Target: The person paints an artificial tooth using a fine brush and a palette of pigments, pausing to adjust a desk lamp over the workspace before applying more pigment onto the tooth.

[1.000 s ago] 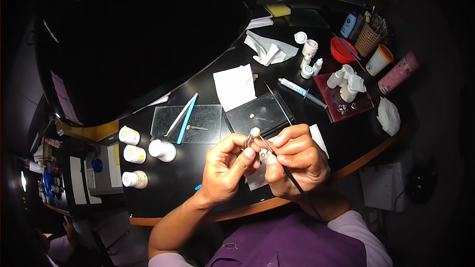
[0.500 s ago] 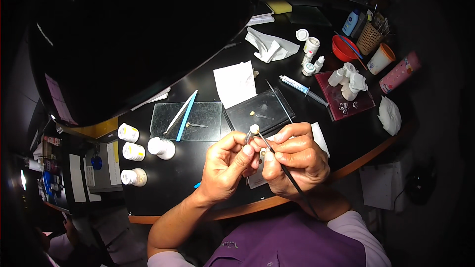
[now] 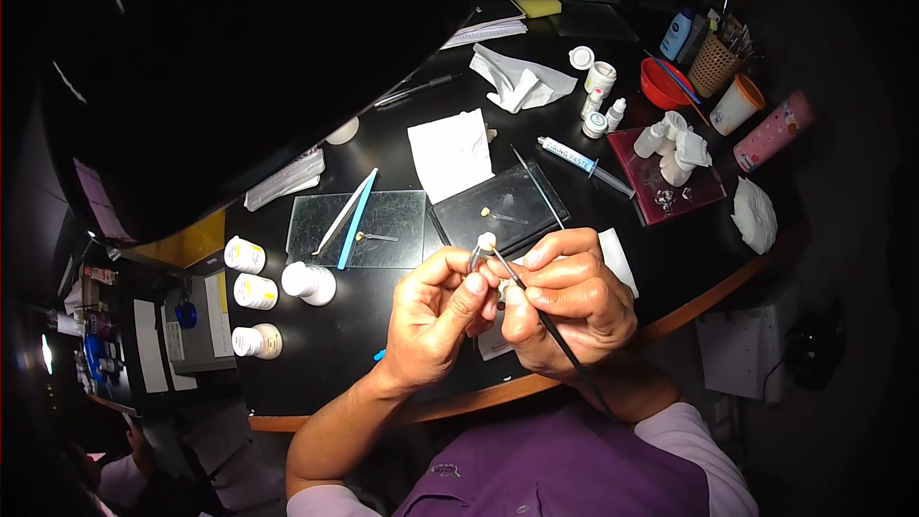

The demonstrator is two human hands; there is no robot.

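Black desk (image 3: pixel 335 359), lit amid darkness, carries white jars (image 3: pixel 255 292). Above it, the left hand (image 3: pixel 428 318) pinches what seems a metal clamp (image 3: pixel 477 258) bearing a small white piece (image 3: pixel 486 240); the right hand (image 3: pixel 580 304) grips a thin brush (image 3: pixel 559 338), tip at the piece.

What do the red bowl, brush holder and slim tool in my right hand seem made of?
Red bowl: probably smooth plastic, from its even, bright colour.
Brush holder: matt cane or moulded plastic; its tan lattice fits either.
Slim tool: dark, smooth handle, perhaps lacquered wood or plastic; its greyer front end may be metal.
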